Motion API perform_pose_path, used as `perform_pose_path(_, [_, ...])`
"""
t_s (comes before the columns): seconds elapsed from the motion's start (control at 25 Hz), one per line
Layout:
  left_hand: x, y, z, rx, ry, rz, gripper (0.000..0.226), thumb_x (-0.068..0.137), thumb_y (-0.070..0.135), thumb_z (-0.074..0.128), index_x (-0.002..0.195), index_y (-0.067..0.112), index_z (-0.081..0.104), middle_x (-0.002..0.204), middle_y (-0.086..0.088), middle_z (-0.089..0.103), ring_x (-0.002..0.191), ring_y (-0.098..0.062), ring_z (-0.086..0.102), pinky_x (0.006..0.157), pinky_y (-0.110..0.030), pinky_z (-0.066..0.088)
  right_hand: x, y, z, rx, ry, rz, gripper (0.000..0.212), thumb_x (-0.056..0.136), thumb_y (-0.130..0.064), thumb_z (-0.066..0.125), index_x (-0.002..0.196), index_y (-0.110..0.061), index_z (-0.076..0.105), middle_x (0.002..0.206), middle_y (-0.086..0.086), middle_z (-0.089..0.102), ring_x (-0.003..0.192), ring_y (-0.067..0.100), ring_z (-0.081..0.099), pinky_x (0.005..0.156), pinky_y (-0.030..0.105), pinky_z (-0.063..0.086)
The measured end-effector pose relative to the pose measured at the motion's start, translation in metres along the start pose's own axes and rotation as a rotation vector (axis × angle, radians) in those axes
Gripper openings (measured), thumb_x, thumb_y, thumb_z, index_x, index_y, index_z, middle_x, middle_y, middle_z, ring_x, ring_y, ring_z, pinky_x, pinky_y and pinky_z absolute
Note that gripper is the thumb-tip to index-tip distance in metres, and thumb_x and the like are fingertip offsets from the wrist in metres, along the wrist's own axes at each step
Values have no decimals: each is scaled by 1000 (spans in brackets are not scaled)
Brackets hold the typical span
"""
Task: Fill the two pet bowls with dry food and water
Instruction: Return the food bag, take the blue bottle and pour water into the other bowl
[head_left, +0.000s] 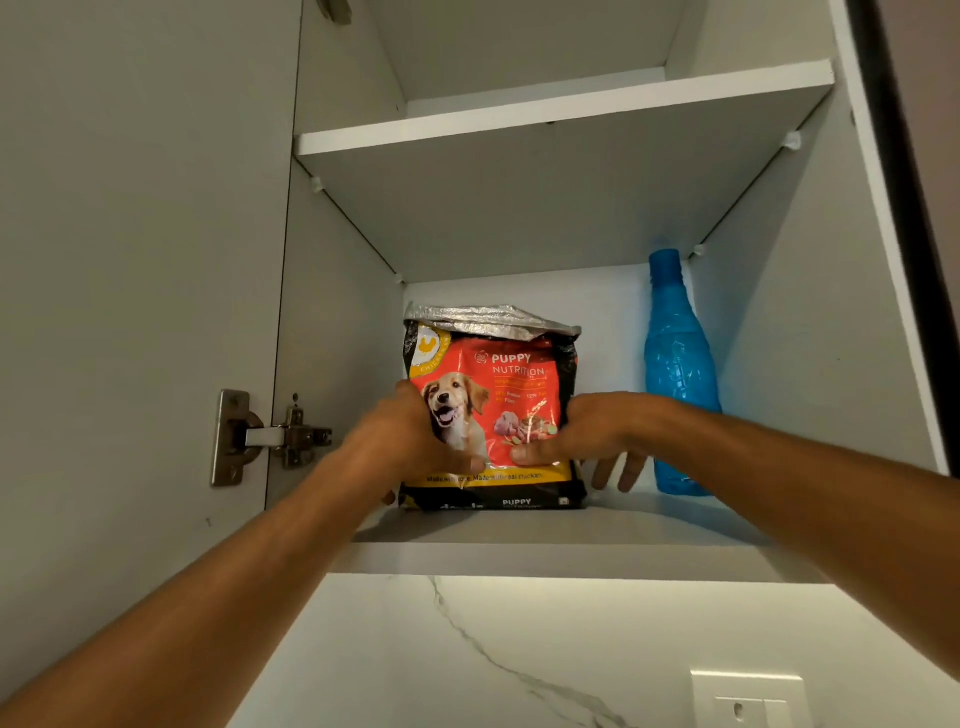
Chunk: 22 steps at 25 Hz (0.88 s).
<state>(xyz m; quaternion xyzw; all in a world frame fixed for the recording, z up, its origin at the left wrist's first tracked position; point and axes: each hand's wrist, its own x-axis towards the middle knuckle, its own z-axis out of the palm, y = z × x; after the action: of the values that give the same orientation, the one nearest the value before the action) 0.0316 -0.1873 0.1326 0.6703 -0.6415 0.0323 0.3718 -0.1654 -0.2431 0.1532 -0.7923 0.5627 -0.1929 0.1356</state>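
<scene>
A red and black puppy food bag (511, 384) with a folded silver top stands on the lower shelf (571, 525) of an open wall cabinet. My left hand (410, 436) grips the bag's left side, thumb across its front. My right hand (582, 436) holds the right side, thumb on the front and fingers curled behind. A blue plastic water bottle (675, 364) stands upright on the same shelf, to the right of the bag and partly behind my right forearm. No pet bowls are in view.
The cabinet door (130, 260) hangs open at the left on a metal hinge (270, 436). An upper shelf (561, 114) sits above the bag. Below the cabinet is a white marble wall (467, 649) with a switch plate (748, 701).
</scene>
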Motion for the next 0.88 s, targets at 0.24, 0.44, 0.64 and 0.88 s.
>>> perform_pose_path(0.24, [56, -19, 25, 243, -14, -43, 70, 79, 40, 82, 136, 9, 56, 127, -9, 66, 111, -27, 67, 94, -37, 57, 55, -17, 15, -94, -8, 22, 84, 84, -60, 65, 149, -16, 36, 147, 16, 47, 114, 37, 63, 91, 50, 55])
perform_pose_path(0.44, [62, -31, 28, 296, -73, -13, 57, 84, 35, 80, 133, 14, 61, 127, -6, 68, 111, -23, 67, 95, -32, 55, 58, -15, 20, -110, 14, -24, 73, 92, -55, 57, 150, -17, 34, 147, 14, 46, 123, 35, 56, 85, 39, 51])
perform_pose_path(0.64, [55, -15, 23, 293, 41, -30, 55, 82, 45, 78, 125, 12, 65, 118, -6, 70, 104, -25, 69, 90, -34, 58, 33, -12, 16, -161, 116, -97, 63, 98, -51, 49, 150, -18, 36, 150, 7, 45, 133, 28, 46, 99, 34, 41])
perform_pose_path(0.88, [51, 15, 13, 200, 333, 57, 59, 96, 57, 54, 133, 12, 47, 125, -12, 64, 112, -34, 63, 95, -48, 54, 22, -3, 5, -151, 429, -178, 71, 93, -62, 48, 145, -14, 38, 141, 11, 53, 122, 28, 55, 89, 33, 44])
